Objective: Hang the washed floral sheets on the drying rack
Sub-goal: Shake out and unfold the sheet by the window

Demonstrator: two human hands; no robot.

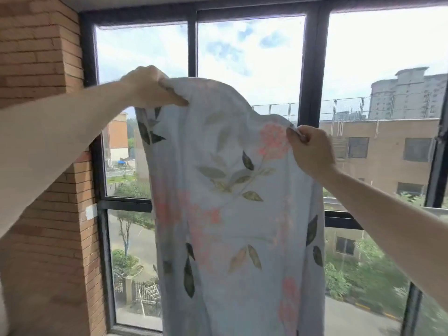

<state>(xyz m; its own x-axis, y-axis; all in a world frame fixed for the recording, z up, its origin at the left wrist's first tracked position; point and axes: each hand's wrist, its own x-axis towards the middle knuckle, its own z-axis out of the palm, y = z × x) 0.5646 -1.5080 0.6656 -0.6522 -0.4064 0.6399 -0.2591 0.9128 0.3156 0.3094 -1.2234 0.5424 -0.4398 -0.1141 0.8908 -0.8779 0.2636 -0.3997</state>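
Note:
A pale floral sheet (232, 202) with pink flowers and green leaves hangs in front of me, stretched between both raised hands and running down past the bottom of the view. My left hand (150, 87) grips its upper left edge, held higher. My right hand (311, 149) pinches the upper right edge, lower and closer to the window. No drying rack is in view.
A large dark-framed window (312, 69) fills the space behind the sheet, with buildings and trees outside. A brick wall (41, 44) stands close on the left.

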